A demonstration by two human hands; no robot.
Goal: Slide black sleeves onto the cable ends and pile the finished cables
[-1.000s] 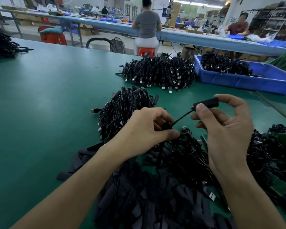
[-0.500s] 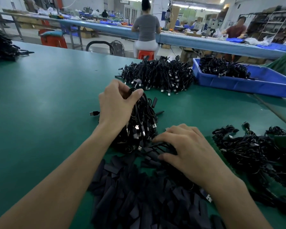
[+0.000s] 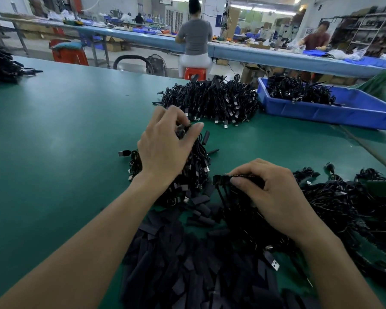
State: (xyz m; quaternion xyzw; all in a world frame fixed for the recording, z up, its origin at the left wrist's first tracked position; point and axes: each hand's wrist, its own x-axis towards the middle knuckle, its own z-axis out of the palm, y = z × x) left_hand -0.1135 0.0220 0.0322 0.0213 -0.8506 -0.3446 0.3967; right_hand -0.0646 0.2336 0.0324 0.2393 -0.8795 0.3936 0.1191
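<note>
Since half a second ago our right hand (image 3: 274, 197) has come up off the heap with something in it. Thumb and fingertips now pinch a black cable (image 3: 223, 179) by one end, with thin cord hanging below; whether that end already has a sleeve on it we cannot tell. Our left hand (image 3: 163, 150), at 10 o'clock from the right, stays on the near pile (image 3: 196, 172) of finished cables. Its fingers curve over the top and the thumb sticks out, but we cannot tell if it pinches a cable or only rests.

At 6 o'clock from both hands lie the loose sleeves (image 3: 187, 275), and at 3 o'clock the tangled cables (image 3: 343, 208) not yet done. Farther out there is a bigger pile (image 3: 210, 101) at 12 o'clock and a blue bin (image 3: 366, 112) with more at 1 o'clock, all on the green table (image 3: 54, 152).

We judge the cables light, limp and quick to snag on their neighbours, so we take hold at the stiff plug, not the cord. The sleeves look thin, soft and flat. Pinching one by its edges should open the mouth.
</note>
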